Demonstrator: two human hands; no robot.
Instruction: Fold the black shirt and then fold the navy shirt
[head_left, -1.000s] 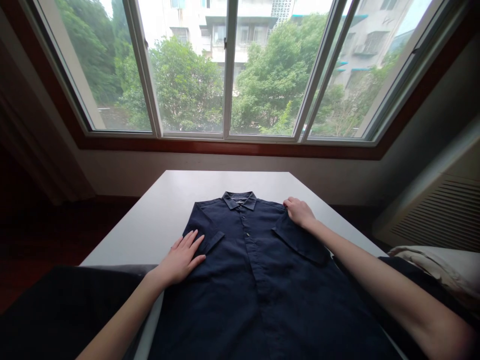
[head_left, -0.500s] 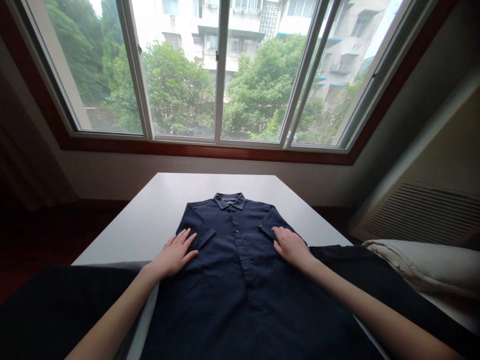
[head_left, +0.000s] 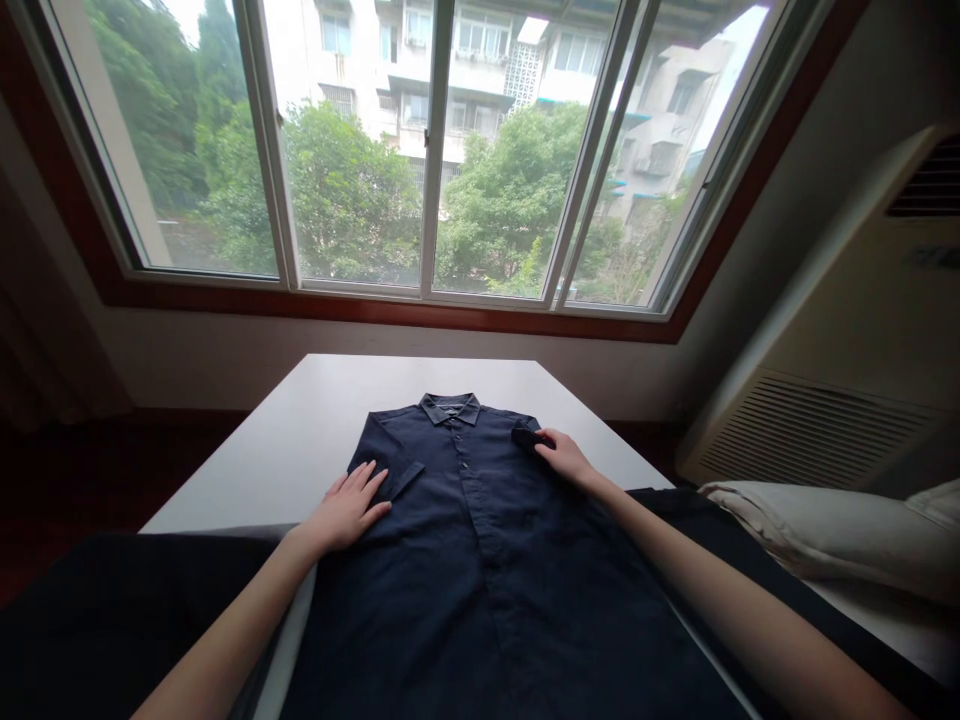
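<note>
Matt shirt cloth [head_left: 465, 560], probably linen.

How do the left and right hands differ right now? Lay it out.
The left hand lies flat with fingers spread on the navy button-up shirt, while the right hand has its fingers closer together at the end of the sleeve on its side. The right hand sits further up, nearer the collar. Both are bare and on the shirt.

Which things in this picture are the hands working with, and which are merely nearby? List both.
Working with:
navy button-front shirt
left hand
right hand

Merely nearby:
white table
pale cushion
vented beige unit
window
</note>
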